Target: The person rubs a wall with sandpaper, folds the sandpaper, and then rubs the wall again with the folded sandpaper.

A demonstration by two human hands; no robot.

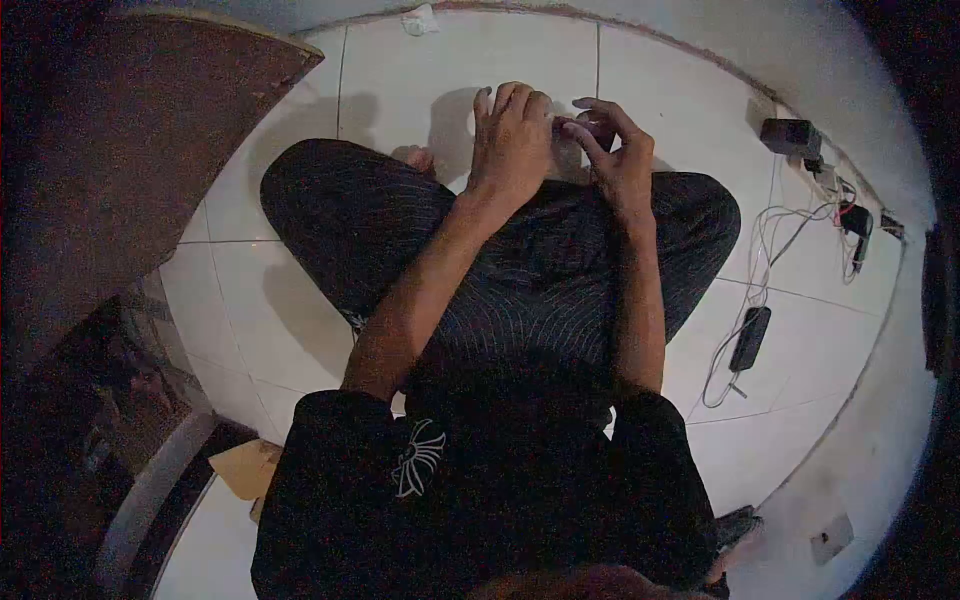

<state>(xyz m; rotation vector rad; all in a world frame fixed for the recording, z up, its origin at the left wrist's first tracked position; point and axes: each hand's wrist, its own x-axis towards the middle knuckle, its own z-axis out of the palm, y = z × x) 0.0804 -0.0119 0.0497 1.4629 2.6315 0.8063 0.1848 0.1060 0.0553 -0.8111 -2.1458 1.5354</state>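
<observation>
My left hand (515, 145) is in front of my crossed legs, back upward, with its fingers bent down. Whatever those fingers may hold is hidden beneath them. Close beside it, my right hand (625, 160) has thumb and forefinger curved around a small dark thing (600, 130), too dim to name. The fingertips of both hands nearly meet above the floor. Below the wrists lie my dark pinstriped trousers (530, 240).
White floor tiles (400, 60) surround me. A brown panel (150, 130) stands at the left. To the right are a black box (790, 136), tangled cables (770, 230) and a black adapter (751, 338) near the wall. A crumpled white scrap (420, 20) lies at the far edge.
</observation>
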